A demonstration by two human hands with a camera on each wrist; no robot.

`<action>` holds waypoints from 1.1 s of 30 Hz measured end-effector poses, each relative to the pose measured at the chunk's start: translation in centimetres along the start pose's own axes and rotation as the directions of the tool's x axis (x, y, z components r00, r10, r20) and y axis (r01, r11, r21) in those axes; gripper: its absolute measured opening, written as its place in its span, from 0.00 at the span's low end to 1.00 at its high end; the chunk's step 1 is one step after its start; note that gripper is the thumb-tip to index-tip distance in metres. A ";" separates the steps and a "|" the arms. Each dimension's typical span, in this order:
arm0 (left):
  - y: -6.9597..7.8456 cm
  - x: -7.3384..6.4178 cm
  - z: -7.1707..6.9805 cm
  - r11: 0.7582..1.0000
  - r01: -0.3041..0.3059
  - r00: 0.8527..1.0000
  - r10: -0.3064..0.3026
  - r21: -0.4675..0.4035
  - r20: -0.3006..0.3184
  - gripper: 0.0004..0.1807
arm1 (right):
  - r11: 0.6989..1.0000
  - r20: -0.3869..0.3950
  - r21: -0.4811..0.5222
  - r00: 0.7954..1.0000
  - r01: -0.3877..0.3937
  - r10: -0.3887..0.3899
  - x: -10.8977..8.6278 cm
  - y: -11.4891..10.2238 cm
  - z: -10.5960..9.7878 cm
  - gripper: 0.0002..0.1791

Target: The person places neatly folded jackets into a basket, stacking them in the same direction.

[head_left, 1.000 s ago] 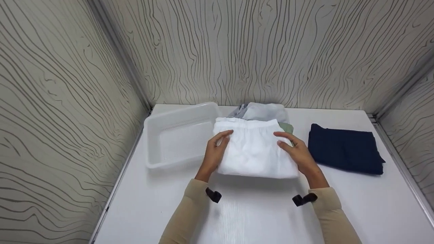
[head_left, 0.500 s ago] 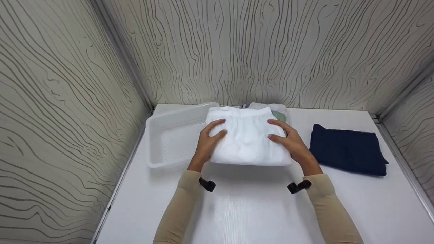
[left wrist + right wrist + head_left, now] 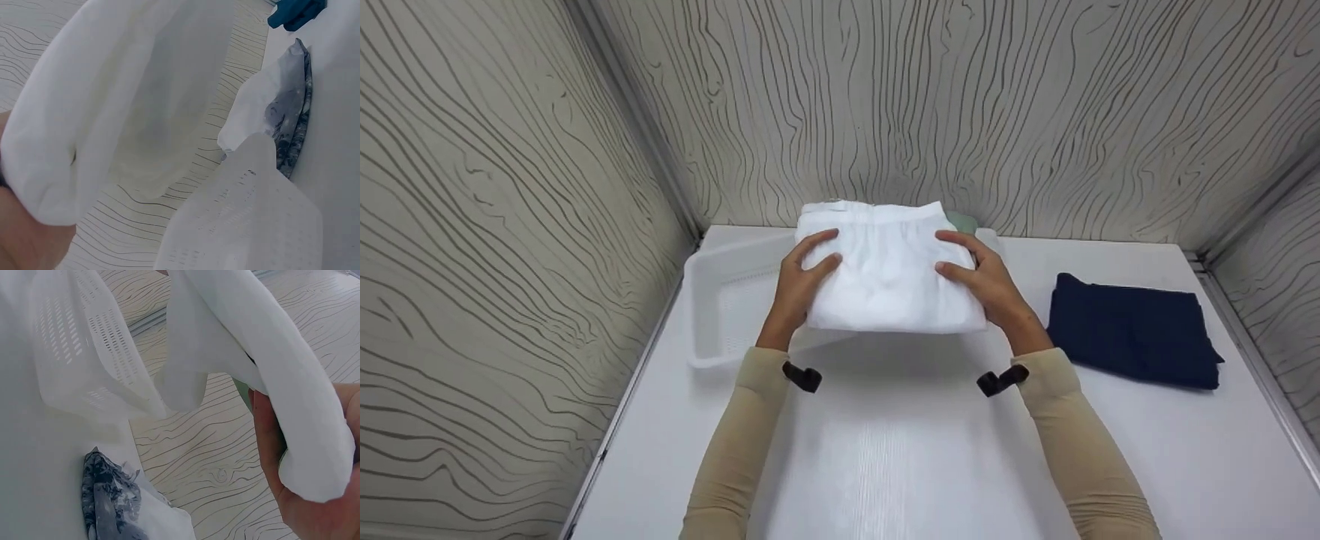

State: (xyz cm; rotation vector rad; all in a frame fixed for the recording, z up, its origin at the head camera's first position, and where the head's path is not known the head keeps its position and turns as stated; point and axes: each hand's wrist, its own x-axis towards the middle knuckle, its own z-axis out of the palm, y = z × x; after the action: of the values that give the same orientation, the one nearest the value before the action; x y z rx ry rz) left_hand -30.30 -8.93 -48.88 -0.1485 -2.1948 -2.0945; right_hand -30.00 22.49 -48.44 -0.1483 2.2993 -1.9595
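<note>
Both hands hold a folded white garment with a gathered waistband [image 3: 889, 281], which looks like trousers or shorts, up above the table. At its left side, my left hand [image 3: 799, 292] grips it with the thumb on the front face. My right hand [image 3: 994, 289] holds the right side in the same way, and its fingers [image 3: 269, 430] show behind the cloth in the right wrist view. A bit of green cloth [image 3: 962, 222] peeks out behind the white garment's upper right corner. The white plastic basket [image 3: 709, 315] stands behind and to the left, partly hidden by the garment.
A folded navy garment [image 3: 1132, 334] lies on the right of the white table [image 3: 900, 465]. Near the back wall lies a grey-and-white patterned cloth [image 3: 115, 495], mostly hidden in the head view. Patterned walls enclose the back and sides.
Both hands have moved the white garment up, away from me and a little left, and the green cloth has moved along with it. It now covers more of the basket. The navy garment stays put.
</note>
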 end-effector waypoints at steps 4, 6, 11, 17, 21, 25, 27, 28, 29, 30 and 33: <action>0.0 0.6 -1.1 1.000 -0.007 1.000 0.006 -0.028 -0.021 0.24 | 1.000 0.001 0.005 1.000 0.008 -0.008 1.1 -0.8 0.9 0.35; 0.0 0.8 -1.7 0.999 -0.006 0.999 0.004 -0.037 -0.034 0.24 | 1.000 0.005 0.002 1.000 0.020 -0.020 1.8 -1.2 1.5 0.35; 0.4 1.3 -3.0 0.999 0.021 0.997 -0.023 -0.029 -0.070 0.23 | 0.998 0.024 -0.014 0.998 0.058 -0.057 3.2 -2.0 2.7 0.33; 0.5 1.7 -4.8 0.997 0.049 0.994 -0.055 -0.058 -0.096 0.23 | 0.999 0.058 0.020 0.998 0.037 -0.038 4.7 -2.6 4.4 0.32; 0.4 1.8 -6.2 0.994 0.068 0.991 -0.078 -0.091 -0.109 0.22 | 0.998 0.089 0.057 0.996 0.020 -0.025 5.5 -2.9 5.8 0.32; 0.1 1.8 -7.5 0.991 0.077 0.988 -0.090 -0.107 -0.125 0.23 | 0.996 0.115 0.094 0.993 -0.005 -0.006 6.2 -3.1 7.1 0.32; -0.1 1.7 -8.1 0.991 0.076 0.987 -0.090 -0.109 -0.134 0.23 | 0.995 0.119 0.095 0.993 -0.009 -0.003 6.6 -3.2 7.7 0.32; -0.2 1.7 -8.4 0.991 0.075 0.986 -0.090 -0.110 -0.139 0.24 | 0.995 0.119 0.094 0.993 -0.010 -0.001 6.8 -3.2 8.1 0.32; -0.3 1.7 -8.7 0.991 0.074 0.985 -0.090 -0.109 -0.146 0.24 | 0.995 0.121 0.095 0.993 -0.008 -0.003 7.0 -3.2 8.4 0.32; -0.4 1.7 -9.0 0.991 0.074 0.984 -0.091 -0.112 -0.151 0.24 | 0.996 0.120 0.092 0.993 -0.007 -0.004 7.2 -3.1 8.7 0.32; -0.9 1.6 -9.8 0.990 0.079 0.982 -0.097 -0.117 -0.160 0.24 | 0.996 0.122 0.085 0.993 -0.002 -0.008 7.7 -3.0 9.7 0.31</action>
State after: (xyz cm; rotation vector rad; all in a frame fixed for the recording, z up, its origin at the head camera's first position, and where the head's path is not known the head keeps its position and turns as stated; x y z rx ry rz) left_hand -31.98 -18.76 -49.13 0.1134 -2.0271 -2.1876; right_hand -36.17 11.39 -47.17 -0.2562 2.1376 -1.9865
